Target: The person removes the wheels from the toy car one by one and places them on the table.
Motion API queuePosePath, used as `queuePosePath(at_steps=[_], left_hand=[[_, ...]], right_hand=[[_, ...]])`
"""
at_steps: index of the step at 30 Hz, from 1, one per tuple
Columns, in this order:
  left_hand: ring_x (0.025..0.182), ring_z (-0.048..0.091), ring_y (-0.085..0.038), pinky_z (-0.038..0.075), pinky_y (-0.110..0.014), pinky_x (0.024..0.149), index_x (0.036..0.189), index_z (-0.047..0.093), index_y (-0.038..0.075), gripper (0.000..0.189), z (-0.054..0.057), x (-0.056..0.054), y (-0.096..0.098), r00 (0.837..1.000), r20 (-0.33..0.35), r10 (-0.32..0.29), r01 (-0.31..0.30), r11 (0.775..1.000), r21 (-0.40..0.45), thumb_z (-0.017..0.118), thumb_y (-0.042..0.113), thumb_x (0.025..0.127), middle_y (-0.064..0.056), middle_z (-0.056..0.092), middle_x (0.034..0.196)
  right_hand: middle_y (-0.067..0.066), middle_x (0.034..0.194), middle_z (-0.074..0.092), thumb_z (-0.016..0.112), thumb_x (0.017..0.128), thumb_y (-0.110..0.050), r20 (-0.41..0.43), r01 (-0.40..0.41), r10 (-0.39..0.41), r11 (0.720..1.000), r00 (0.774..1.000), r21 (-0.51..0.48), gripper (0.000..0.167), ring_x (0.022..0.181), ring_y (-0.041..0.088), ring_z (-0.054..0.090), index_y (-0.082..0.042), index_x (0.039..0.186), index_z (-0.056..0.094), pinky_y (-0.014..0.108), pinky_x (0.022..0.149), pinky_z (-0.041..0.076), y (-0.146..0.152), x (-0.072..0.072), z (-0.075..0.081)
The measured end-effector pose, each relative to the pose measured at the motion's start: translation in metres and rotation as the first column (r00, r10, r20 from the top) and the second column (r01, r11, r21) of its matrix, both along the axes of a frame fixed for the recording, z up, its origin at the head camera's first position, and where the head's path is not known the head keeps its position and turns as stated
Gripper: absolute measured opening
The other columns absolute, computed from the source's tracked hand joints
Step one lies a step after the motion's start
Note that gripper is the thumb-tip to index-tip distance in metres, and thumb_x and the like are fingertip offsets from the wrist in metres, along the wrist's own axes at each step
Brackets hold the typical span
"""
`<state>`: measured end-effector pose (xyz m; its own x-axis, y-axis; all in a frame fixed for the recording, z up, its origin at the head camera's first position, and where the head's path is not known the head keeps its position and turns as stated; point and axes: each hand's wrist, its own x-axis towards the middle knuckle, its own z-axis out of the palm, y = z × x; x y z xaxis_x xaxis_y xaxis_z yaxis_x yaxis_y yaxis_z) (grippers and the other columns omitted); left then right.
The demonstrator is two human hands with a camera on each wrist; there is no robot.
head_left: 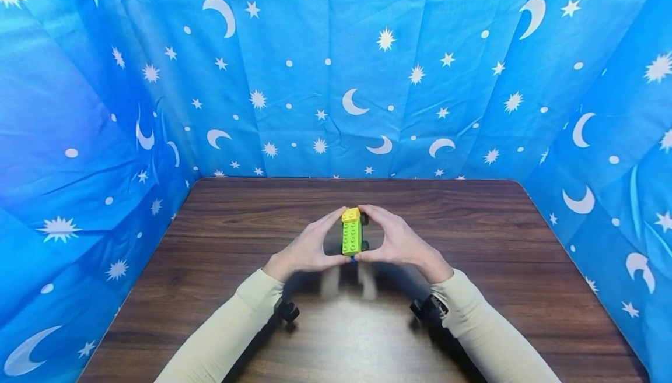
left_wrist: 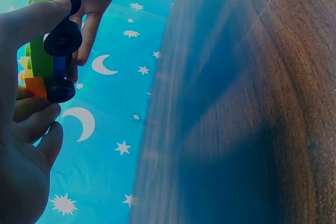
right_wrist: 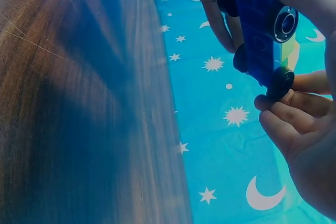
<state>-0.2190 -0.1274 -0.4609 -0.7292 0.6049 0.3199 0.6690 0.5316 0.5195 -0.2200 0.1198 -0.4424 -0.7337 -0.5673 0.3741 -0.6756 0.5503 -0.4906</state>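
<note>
Between both hands, above the table, is a toy car built of bricks. Its top is a lime green studded brick, with a yellow brick at the far end. Underneath lies a blue wheeled base with black wheels. My left hand grips the car, thumb at the near end and fingertips at the far end. The right hand holds it the same way from the other side. In the right wrist view the car's underside shows.
The dark wood table stretches under both arms. Blue cloth with white moons and stars hangs behind the table and on both sides. Black wrist devices sit below the sleeves.
</note>
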Motion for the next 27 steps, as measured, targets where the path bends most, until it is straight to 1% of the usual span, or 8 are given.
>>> queuePosePath(at_steps=[6, 10, 12, 16, 20, 24, 27], left_hand=[[0.142, 0.036, -0.022, 0.036, -0.046, 0.113, 0.155, 0.02, 0.01, 0.102, 0.001, 0.0, 0.001, 1.0, 0.012, 0.003, -0.003, 1.0, -0.008, 0.079, 0.043, 0.078, -0.005, 0.032, 0.157], [0.143, 0.035, -0.021, 0.035, -0.045, 0.114, 0.156, 0.018, 0.012, 0.103, 0.002, 0.0, 0.002, 1.0, 0.029, 0.007, -0.007, 1.0, -0.025, 0.079, 0.042, 0.078, -0.005, 0.031, 0.158], [0.143, 0.034, -0.02, 0.035, -0.044, 0.114, 0.156, 0.017, 0.013, 0.104, 0.001, 0.0, 0.003, 1.0, 0.03, 0.007, -0.006, 0.999, -0.032, 0.079, 0.041, 0.078, -0.005, 0.03, 0.158], [0.142, 0.035, -0.019, 0.034, -0.041, 0.115, 0.157, 0.014, 0.016, 0.106, 0.001, -0.001, 0.005, 1.0, 0.023, 0.005, -0.004, 0.999, -0.049, 0.079, 0.042, 0.077, -0.005, 0.031, 0.158], [0.14, 0.038, -0.019, 0.035, -0.04, 0.114, 0.156, 0.015, 0.014, 0.108, 0.001, -0.002, 0.007, 1.0, 0.017, 0.002, -0.001, 0.998, -0.059, 0.08, 0.041, 0.075, -0.007, 0.032, 0.157], [0.14, 0.038, -0.02, 0.035, -0.04, 0.114, 0.156, 0.015, 0.011, 0.11, 0.0, -0.003, 0.008, 1.0, 0.015, 0.007, -0.006, 0.998, -0.064, 0.081, 0.04, 0.074, -0.008, 0.032, 0.156], [0.141, 0.037, -0.02, 0.035, -0.039, 0.115, 0.156, 0.014, 0.011, 0.112, 0.0, -0.002, 0.008, 1.0, 0.025, 0.012, -0.01, 0.997, -0.073, 0.082, 0.04, 0.072, -0.008, 0.031, 0.157]], right_hand=[[0.013, 0.146, 0.047, 0.082, 0.068, -0.055, 0.013, 0.0, 0.0, 1.0, 1.0, 0.025, 0.101, 0.13, 0.028, 0.05, -0.006, 0.147, 0.04, 0.05, 0.105, 0.045, 0.0, 0.001, 0.006], [0.013, 0.147, 0.045, 0.08, 0.068, -0.059, 0.04, 0.003, -0.005, 0.998, 0.999, 0.068, 0.102, 0.133, 0.028, 0.047, -0.008, 0.147, 0.04, 0.05, 0.107, 0.043, 0.0, 0.001, 0.01], [0.012, 0.146, 0.046, 0.081, 0.068, -0.059, 0.04, 0.002, -0.006, 0.996, 0.999, 0.088, 0.103, 0.132, 0.027, 0.048, -0.008, 0.147, 0.04, 0.048, 0.106, 0.044, 0.0, 0.001, 0.012], [0.012, 0.143, 0.049, 0.082, 0.066, -0.057, 0.02, 0.001, -0.003, 0.992, 1.0, 0.127, 0.103, 0.128, 0.026, 0.052, -0.006, 0.146, 0.042, 0.046, 0.104, 0.047, -0.001, 0.001, 0.017], [0.013, 0.141, 0.05, 0.083, 0.065, -0.056, -0.002, 0.01, -0.009, 0.986, 1.0, 0.169, 0.103, 0.124, 0.026, 0.055, -0.005, 0.145, 0.042, 0.045, 0.101, 0.049, -0.004, 0.003, 0.021], [0.013, 0.142, 0.049, 0.082, 0.066, -0.059, -0.019, 0.024, -0.02, 0.973, 1.0, 0.229, 0.105, 0.124, 0.027, 0.055, -0.004, 0.146, 0.041, 0.043, 0.101, 0.05, -0.006, 0.004, 0.024], [0.016, 0.143, 0.049, 0.082, 0.065, -0.059, -0.035, 0.025, -0.017, 0.965, 0.999, 0.262, 0.106, 0.125, 0.03, 0.055, -0.004, 0.146, 0.041, 0.044, 0.101, 0.049, -0.008, 0.006, 0.027]])
